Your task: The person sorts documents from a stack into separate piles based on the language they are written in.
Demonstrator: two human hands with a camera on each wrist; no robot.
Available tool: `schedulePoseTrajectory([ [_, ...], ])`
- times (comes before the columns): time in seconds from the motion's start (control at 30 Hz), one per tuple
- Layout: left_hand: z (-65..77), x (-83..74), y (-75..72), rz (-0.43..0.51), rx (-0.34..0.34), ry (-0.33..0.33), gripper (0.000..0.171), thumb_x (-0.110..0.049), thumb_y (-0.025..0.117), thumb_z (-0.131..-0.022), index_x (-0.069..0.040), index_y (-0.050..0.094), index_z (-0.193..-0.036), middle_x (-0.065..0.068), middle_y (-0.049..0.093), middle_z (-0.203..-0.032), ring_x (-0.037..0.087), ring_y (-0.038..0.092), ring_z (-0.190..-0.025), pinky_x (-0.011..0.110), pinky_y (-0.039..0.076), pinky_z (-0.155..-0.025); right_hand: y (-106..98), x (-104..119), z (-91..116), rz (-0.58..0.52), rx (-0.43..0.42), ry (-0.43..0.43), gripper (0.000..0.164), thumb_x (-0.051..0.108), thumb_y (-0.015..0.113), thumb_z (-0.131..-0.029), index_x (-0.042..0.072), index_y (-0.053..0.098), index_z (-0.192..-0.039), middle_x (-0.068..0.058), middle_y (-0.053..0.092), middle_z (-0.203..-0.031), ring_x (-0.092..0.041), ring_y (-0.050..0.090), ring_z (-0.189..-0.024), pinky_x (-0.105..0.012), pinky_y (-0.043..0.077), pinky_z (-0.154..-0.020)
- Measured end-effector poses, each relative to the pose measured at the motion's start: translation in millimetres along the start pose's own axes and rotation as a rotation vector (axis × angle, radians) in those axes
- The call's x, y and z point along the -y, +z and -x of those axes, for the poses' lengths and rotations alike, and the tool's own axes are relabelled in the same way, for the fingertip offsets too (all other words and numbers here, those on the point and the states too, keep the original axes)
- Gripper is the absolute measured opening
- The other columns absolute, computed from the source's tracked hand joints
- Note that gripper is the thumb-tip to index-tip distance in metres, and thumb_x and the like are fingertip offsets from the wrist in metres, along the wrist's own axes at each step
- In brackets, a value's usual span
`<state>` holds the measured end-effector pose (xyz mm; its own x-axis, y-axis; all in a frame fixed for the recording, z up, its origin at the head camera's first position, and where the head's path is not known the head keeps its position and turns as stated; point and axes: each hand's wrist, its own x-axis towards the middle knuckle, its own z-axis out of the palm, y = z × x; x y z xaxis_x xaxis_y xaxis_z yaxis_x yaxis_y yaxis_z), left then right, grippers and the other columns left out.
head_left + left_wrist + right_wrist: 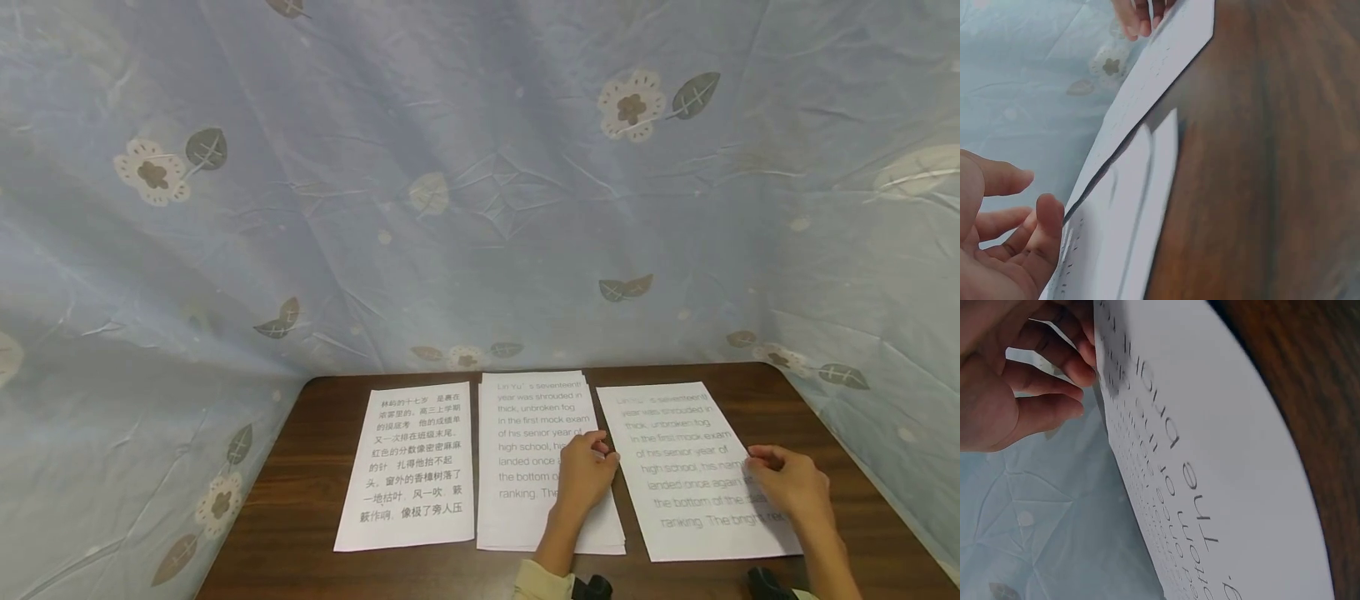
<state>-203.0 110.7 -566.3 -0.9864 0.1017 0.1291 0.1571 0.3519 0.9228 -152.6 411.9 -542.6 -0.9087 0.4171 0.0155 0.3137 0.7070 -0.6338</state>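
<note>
A small stack of English-printed sheets (525, 525) lies in the middle, its lower sheets peeking out at the edges. Over its right side rests my left hand (587, 471), hiding the ends of some lines. In the left wrist view the left thumb and fingers (1047, 231) are loosely bent, with a gap between them and nothing held. To the right lies a sheet with the same English text (675, 450), slightly angled. My right hand (795, 487) is at this sheet's right edge. Its thumb and fingers (1054, 412) are apart and relaxed in the right wrist view, fingertips right at the paper edge.
At the left lies a sheet printed in Chinese characters (416, 467). The papers lie on a dark brown wooden table (285, 500). A pale blue curtain with flowers and leaves (495, 275) hangs behind the table and along both sides.
</note>
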Motion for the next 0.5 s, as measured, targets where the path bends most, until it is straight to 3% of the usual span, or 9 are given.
schedulePoseTrajectory([
  [0.1, -1.8, 1.1, -4.4, 0.003, -0.006, 0.009, 0.038, -0.008, 0.079, -0.090, 0.002, 0.075, -0.126, 0.006, 0.076, -0.099, -0.002, 0.063, -0.074, 0.016, 0.054, -0.069, -0.6, 3.8, 1.1, 0.020, -0.028, -0.018, 0.040, 0.020, 0.063, -0.100, -0.010, 0.070, -0.126, -0.026, 0.077, -0.106, -0.052, 0.067, -0.106, -0.059, 0.042, -0.086],
  [0.27, -2.1, 0.4, -9.0, 0.006, -0.004, -0.001, 0.039, -0.010, 0.080, -0.089, 0.000, 0.075, -0.126, 0.007, 0.076, -0.098, -0.002, 0.063, -0.074, 0.017, 0.053, -0.067, -1.7, 11.7, 1.6, 0.026, -0.042, 0.005, 0.039, 0.021, 0.065, -0.100, -0.008, 0.071, -0.125, -0.026, 0.076, -0.107, -0.047, 0.069, -0.101, -0.047, 0.043, -0.075],
  [0.43, -1.5, -0.8, -11.1, 0.013, -0.005, -0.021, 0.039, -0.010, 0.081, -0.088, 0.000, 0.076, -0.126, 0.006, 0.076, -0.097, -0.002, 0.062, -0.074, 0.017, 0.051, -0.069, -1.0, 13.7, 1.8, -0.007, 0.005, 0.023, 0.043, 0.026, 0.067, -0.102, -0.007, 0.070, -0.129, -0.027, 0.076, -0.114, -0.051, 0.066, -0.112, -0.047, 0.043, -0.078],
  [0.5, -1.3, -1.3, -12.5, 0.013, -0.002, -0.017, 0.039, -0.010, 0.081, -0.088, 0.000, 0.076, -0.126, 0.005, 0.076, -0.097, -0.002, 0.062, -0.074, 0.017, 0.052, -0.069, -0.3, 13.7, 1.8, -0.017, 0.028, 0.023, 0.046, 0.029, 0.067, -0.103, -0.007, 0.069, -0.131, -0.027, 0.076, -0.116, -0.047, 0.068, -0.109, -0.044, 0.043, -0.076],
])
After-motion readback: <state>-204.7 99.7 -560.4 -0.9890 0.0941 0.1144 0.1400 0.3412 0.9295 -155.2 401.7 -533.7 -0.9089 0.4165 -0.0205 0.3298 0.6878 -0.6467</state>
